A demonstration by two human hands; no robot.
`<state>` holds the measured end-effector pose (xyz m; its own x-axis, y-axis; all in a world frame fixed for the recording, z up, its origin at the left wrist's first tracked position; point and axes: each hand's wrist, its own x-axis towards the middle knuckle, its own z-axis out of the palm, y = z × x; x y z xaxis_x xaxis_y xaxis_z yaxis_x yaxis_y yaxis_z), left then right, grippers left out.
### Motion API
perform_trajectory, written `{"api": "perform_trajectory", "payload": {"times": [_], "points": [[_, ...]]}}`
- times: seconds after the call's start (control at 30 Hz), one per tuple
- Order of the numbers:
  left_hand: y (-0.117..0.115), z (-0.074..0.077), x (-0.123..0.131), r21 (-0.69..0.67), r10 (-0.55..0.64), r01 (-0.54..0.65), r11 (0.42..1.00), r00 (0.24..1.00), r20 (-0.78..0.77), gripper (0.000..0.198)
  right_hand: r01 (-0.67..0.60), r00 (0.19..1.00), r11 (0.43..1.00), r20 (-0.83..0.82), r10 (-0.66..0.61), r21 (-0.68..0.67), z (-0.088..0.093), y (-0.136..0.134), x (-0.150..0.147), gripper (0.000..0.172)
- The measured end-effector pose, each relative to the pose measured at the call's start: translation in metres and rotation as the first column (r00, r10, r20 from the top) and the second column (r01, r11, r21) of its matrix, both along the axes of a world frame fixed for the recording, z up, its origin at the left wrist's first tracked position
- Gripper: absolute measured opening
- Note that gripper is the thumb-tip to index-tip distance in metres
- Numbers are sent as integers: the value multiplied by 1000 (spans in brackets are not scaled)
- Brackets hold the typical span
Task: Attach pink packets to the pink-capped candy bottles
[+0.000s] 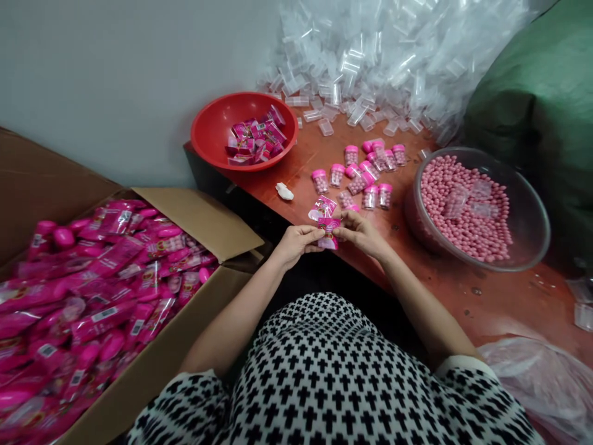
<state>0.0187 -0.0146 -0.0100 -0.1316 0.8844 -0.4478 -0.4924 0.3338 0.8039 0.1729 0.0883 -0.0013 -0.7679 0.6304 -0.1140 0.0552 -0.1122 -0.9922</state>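
Both hands are up at the near edge of the counter (463,296), working one small pink wrapper (329,232) between them. The left hand (296,242) has its fingers (315,233) closed in a pinch on the wrapper's left side. The right hand (361,233) mirrors it, fingers curled tight and gripping the right side. Above the pinch, a clear piece with pink print (321,207) sticks up from the wrapper; whether it is a second wrapper or part of the same one, I cannot tell.

Just beyond the hands stands a cluster of small pink-capped bottles (365,176), some upright, some lying over. To the right, a clear bowl (532,204) holds pink candy balls (463,210) with a couple of clear vials lying on top. Further back on the left, a red bowl (213,133) carries more pink wrappers. A heap of empty clear vials (370,62) is piled along the wall. A small white scrap (284,191) lies near the counter's left edge.

Down on the left, well apart from the hands, an open cardboard box (204,222) is packed with pink wrapped packs (92,290).
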Motion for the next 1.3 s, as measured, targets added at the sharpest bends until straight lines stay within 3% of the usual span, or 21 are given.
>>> {"api": "perform_trajectory", "payload": {"times": [0.13,0.23,0.27,0.3,0.37,0.43,0.47,0.53,0.6,0.7,0.77,0.8,0.87,0.93,0.97,1.0,1.07,1.13,1.3], "points": [[-2,1,9,26,78,-81,996,991,106,31,-64,996,997,62,61,44,10,7,-6,25],[-3,-1,8,46,157,-163,986,982,106,27,-89,991,952,123,55,292,16,21,-9,19],[-3,-2,6,32,184,-188,982,978,100,26,-96,986,893,165,24,440,18,29,-9,16],[-4,-3,5,12,213,-215,977,972,99,26,-121,977,798,214,-10,591,19,38,-8,15],[-4,-3,2,-35,278,-275,961,954,116,23,-262,940,534,338,-46,804,22,58,-7,25],[-3,-2,1,-85,339,-329,940,929,147,19,-455,875,281,483,-33,845,21,76,-5,37],[-3,-1,2,-110,366,-351,930,916,164,17,-529,840,182,542,-27,829,19,82,-4,41],[-2,0,3,-154,412,-387,909,888,203,14,-605,793,61,608,-38,794,14,91,-2,43],[-1,2,5,-176,457,-424,888,851,258,13,-621,781,18,621,-63,783,8,95,3,40],[3,5,7,-187,518,-484,855,772,368,11,-576,806,57,578,-125,815,3,91,13,37],[6,6,9,-204,544,-510,836,719,432,10,-471,840,165,498,-217,867,3,77,20,32],[8,7,11,-215,555,-519,827,696,455,9,-380,854,250,442,-275,890,4,66,23,30],[13,9,15,-232,571,-533,814,661,486,9,-110,868,481,320,-380,870,7,36,27,29],[16,11,21,-239,576,-538,809,641,506,9,94,913,755,246,-325,649,9,1,28,30],[18,12,24,-239,575,-537,809,636,515,10,158,932,849,207,-297,505,10,-16,26,31],[20,13,27,-237,569,-533,812,634,523,11,219,939,898,167,-300,382,11,-30,24,32],[23,15,32,-226,555,-525,821,635,537,12,289,942,936,112,-315,200,11,-52,19,32],[25,18,38,-211,541,-520,828,642,543,13,336,935,935,77,-346,112,9,-64,14,31],[28,25,50,-133,485,-496,858,697,529,20,419,906,904,22,-423,87,1,-67,7,30]]}}
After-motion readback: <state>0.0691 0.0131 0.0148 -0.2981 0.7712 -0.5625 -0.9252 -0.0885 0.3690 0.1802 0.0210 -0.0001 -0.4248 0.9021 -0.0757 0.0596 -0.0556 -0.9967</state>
